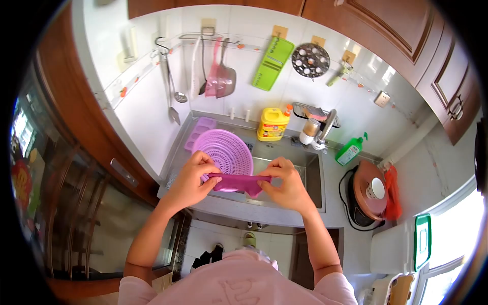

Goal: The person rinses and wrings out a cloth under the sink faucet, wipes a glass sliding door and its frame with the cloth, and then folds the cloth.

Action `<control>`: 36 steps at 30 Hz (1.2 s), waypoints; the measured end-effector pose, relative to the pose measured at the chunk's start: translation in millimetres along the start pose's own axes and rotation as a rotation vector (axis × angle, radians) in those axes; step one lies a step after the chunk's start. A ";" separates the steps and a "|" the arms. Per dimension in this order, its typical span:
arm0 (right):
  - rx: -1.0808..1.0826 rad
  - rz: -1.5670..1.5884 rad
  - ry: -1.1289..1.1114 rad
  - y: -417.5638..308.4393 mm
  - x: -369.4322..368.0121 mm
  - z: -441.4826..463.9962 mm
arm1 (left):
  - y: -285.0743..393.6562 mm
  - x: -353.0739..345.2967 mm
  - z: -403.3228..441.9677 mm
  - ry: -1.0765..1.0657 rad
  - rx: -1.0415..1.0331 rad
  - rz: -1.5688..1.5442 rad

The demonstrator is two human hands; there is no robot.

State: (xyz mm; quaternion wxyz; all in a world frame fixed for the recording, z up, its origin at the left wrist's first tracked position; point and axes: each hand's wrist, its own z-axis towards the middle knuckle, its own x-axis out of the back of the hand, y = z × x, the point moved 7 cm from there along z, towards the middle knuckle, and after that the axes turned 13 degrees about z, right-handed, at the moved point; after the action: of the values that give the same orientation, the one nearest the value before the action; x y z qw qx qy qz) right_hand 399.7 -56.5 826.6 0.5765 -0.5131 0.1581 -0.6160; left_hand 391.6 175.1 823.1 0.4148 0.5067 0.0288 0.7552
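A magenta cloth-like piece [238, 184] is stretched level between my two hands, in front of the sink's near edge. My left hand [192, 178] pinches its left end, and my right hand [284, 184] pinches its right end. Its lower edge hangs down a little near my right hand. Just behind it, a round purple plastic colander [223, 150] stands on the left side of the metal sink [316, 178]. Part of the colander's near rim is hidden behind my left hand and the magenta piece.
A yellow jug [273, 124] stands behind the sink, near the faucet [325, 133]. To the right are a green bottle [349, 151] and a cup [375, 188] on a round brown lid [363, 175]. Utensils and a green grater [273, 63] hang on the wall.
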 end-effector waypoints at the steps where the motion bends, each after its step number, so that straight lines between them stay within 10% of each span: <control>1: 0.041 0.059 -0.021 -10.9 -2.7 4.8 | 4.1 12.9 -3.6 0.010 -0.033 -0.020; 5: -0.559 1.219 -0.092 13.9 -48.9 2.9 | 0.3 31.9 -26.5 -0.206 0.407 -0.789; 10: -0.505 1.210 -0.093 -20.1 -76.9 0.0 | -0.7 61.5 -54.1 -0.069 0.373 -0.656; 17: -0.601 1.217 -0.117 -17.7 -108.9 -14.9 | 14.0 24.8 -117.7 -0.121 0.703 -1.462; 26: -0.925 1.861 -0.196 -41.8 -150.8 -145.9 | 114.4 15.6 -186.2 -0.001 0.807 -1.238; 36: -0.830 1.487 -0.256 -66.6 -149.9 -269.1 | 169.6 -30.1 -296.9 -0.210 1.044 -1.094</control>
State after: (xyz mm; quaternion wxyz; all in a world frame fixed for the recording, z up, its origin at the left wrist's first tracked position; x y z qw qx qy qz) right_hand 115.5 -13.6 697.6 0.6093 -0.5110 0.5993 0.0916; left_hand 60.2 156.4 735.5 0.4371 0.6197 0.5895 0.2783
